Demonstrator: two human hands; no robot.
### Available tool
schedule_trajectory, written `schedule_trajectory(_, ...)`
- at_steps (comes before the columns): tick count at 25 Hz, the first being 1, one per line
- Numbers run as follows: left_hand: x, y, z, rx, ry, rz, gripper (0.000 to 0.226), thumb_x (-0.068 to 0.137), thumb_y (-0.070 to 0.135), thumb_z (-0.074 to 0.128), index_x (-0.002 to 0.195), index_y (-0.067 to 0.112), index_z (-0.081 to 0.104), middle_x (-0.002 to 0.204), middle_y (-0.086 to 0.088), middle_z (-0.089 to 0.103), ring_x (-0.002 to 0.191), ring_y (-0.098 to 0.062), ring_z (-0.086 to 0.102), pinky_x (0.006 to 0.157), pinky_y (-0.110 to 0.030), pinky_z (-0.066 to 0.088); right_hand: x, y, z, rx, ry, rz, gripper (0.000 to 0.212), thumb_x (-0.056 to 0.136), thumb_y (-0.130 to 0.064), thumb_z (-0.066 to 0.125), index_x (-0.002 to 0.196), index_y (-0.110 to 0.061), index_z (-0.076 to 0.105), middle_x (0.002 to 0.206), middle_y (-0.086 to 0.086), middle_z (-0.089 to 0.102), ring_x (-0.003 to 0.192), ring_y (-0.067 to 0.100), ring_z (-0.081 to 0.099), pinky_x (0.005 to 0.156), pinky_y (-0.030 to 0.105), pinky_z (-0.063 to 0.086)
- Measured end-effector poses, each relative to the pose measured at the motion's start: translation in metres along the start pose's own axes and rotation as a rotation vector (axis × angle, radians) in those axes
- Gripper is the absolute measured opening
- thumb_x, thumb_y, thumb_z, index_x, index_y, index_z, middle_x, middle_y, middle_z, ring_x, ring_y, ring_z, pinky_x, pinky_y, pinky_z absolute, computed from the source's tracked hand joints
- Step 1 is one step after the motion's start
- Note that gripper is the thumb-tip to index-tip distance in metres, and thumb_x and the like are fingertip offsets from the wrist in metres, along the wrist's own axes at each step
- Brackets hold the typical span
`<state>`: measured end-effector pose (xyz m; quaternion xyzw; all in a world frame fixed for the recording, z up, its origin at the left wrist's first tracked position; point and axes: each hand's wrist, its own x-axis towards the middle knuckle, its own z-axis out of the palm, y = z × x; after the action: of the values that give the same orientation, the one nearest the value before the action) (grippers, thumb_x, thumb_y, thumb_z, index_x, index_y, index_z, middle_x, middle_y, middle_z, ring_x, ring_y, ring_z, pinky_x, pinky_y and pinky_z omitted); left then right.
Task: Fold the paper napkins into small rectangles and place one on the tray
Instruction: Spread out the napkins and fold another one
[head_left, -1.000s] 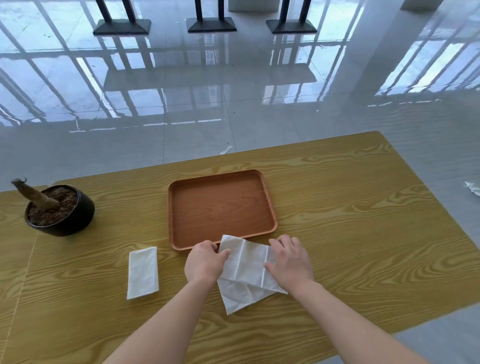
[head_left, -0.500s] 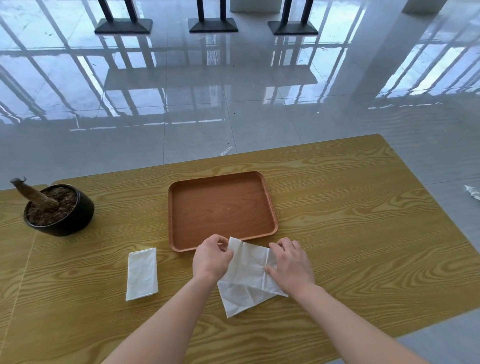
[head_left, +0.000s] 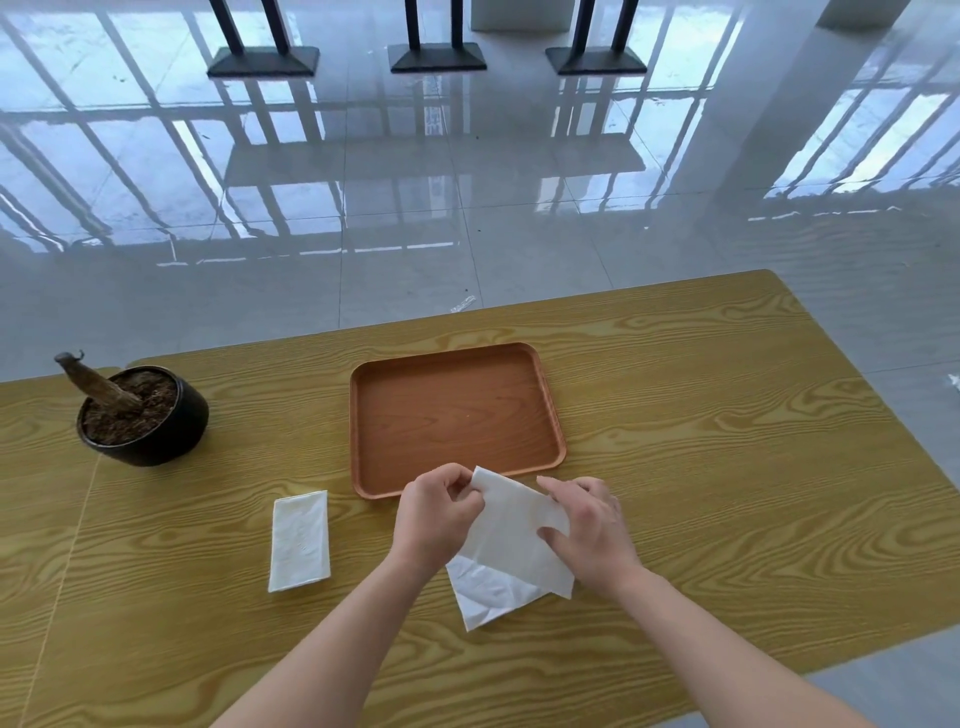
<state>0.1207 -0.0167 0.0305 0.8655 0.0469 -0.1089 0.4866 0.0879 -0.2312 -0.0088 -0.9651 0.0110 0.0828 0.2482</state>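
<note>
a yellow wood-grain table (head_left: 727, 467) over glossy floor tiles. fingers of the left hand (head_left: 434, 519) pinch the loose napkin (head_left: 511, 551) at its far corner, just in front of the tray (head_left: 452, 415); the right hand (head_left: 592, 535) grips its other edge, partly hiding it. a folded napkin (head_left: 300, 540) lies left of the tray.

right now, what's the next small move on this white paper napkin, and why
Probably lay the corner the left hand pinches down square and press the crease: the white paper napkin lies skewed, its lower layer sticking out.
</note>
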Motion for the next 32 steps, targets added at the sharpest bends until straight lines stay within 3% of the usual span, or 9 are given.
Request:
schedule_trajectory(3, -0.013, -0.003, -0.018, -0.078, 0.071, 0.034, 0.016, 0.076, 0.012, 0.067, 0.067, 0.025, 0.067, 0.061, 0.008, 0.063, 0.055, -0.001, 0.049, 0.052, -0.017, 0.039, -0.007, -0.008, -0.011, 0.122, 0.022, -0.045, 0.023, 0.081, -0.02, 0.074, 0.103, -0.028, 0.074, 0.094, -0.014, 0.07, 0.1, 0.017, 0.05, 0.087, 0.033, 0.043)
schedule_trajectory(6, -0.031, -0.014, -0.039, -0.107, 0.143, 0.005, 0.018, 0.078, 0.009, 0.068, 0.07, 0.025, 0.07, 0.066, 0.004, 0.067, 0.058, -0.012, 0.055, 0.055, -0.026, 0.043, -0.015, -0.024, -0.021, 0.196, -0.063, -0.078, 0.003, 0.083, -0.02, 0.073, 0.084, -0.023, 0.073, 0.086, -0.011, 0.068, 0.091, 0.017, 0.055, 0.08, 0.034, 0.047)
schedule_trajectory(8, -0.047, -0.024, -0.054, -0.128, 0.187, -0.003, 0.021, 0.079, 0.006, 0.071, 0.072, 0.026, 0.072, 0.071, 0.006, 0.071, 0.064, -0.013, 0.06, 0.062, -0.029, 0.046, -0.02, -0.04, -0.026, 0.219, -0.042, -0.127, 0.004, 0.085, -0.019, 0.075, 0.085, -0.022, 0.072, 0.086, -0.013, 0.065, 0.091, 0.015, 0.056, 0.08, 0.03, 0.047)
schedule_trajectory(12, -0.089, -0.055, -0.083, -0.099, 0.301, 0.048, 0.042, 0.067, -0.01, 0.08, 0.068, 0.031, 0.072, 0.091, 0.009, 0.072, 0.095, -0.004, 0.064, 0.08, -0.011, 0.044, -0.037, -0.072, -0.023, 0.216, 0.13, -0.348, 0.019, 0.077, -0.002, 0.077, 0.083, -0.02, 0.074, 0.088, -0.013, 0.065, 0.091, 0.012, 0.054, 0.08, 0.014, 0.041)
schedule_trajectory(19, -0.145, -0.12, -0.077, 0.341, 0.185, -0.075, 0.037, 0.073, -0.01, 0.071, 0.084, 0.025, 0.076, 0.101, 0.013, 0.059, 0.102, -0.015, 0.054, 0.083, -0.029, 0.047, -0.102, -0.071, 0.045, -0.013, -0.015, -0.583, 0.03, 0.057, 0.003, 0.083, 0.071, -0.021, 0.071, 0.087, -0.006, 0.067, 0.087, 0.017, 0.058, 0.072, 0.029, 0.054)
schedule_trajectory(22, -0.155, -0.131, -0.069, 0.362, 0.309, -0.155, 0.047, 0.071, -0.016, 0.06, 0.097, 0.02, 0.075, 0.098, 0.011, 0.059, 0.096, -0.019, 0.058, 0.072, -0.031, 0.05, -0.116, -0.062, 0.057, 0.0, -0.11, -0.661, 0.024, 0.066, -0.018, 0.082, 0.086, -0.026, 0.071, 0.1, -0.007, 0.066, 0.095, 0.014, 0.056, 0.081, 0.029, 0.053)
schedule_trajectory(25, -0.168, -0.125, -0.045, 0.433, 0.262, 0.013, 0.044, 0.063, -0.014, 0.072, 0.094, 0.017, 0.074, 0.096, 0.004, 0.063, 0.09, -0.023, 0.063, 0.067, -0.03, 0.051, -0.108, -0.043, 0.05, 0.022, -0.132, -0.551, 0.045, 0.08, -0.036, 0.07, 0.124, -0.029, 0.061, 0.133, -0.01, 0.057, 0.126, 0.011, 0.047, 0.107, 0.03, 0.041)
schedule_trajectory(28, -0.174, -0.112, -0.013, 0.585, 0.071, 0.15, 0.041, 0.064, 0.012, 0.084, 0.101, 0.021, 0.073, 0.109, -0.006, 0.068, 0.092, -0.025, 0.068, 0.07, -0.037, 0.058, -0.084, -0.016, 0.036, -0.173, -0.12, -0.36, 0.056, 0.099, -0.046, 0.048, 0.151, -0.026, 0.037, 0.158, -0.01, 0.032, 0.149, 0.012, 0.021, 0.123, 0.036, 0.02)
schedule_trajectory(32, -0.168, -0.113, 0.001, 0.758, 0.054, 0.196, 0.029, 0.083, 0.034, 0.065, 0.111, 0.025, 0.067, 0.128, -0.012, 0.063, 0.115, -0.03, 0.063, 0.092, -0.045, 0.055, -0.072, 0.014, 0.027, -0.368, -0.197, -0.312, 0.059, 0.101, -0.052, 0.037, 0.154, -0.027, 0.029, 0.164, -0.008, 0.019, 0.152, 0.015, 0.011, 0.124, 0.038, 0.013)
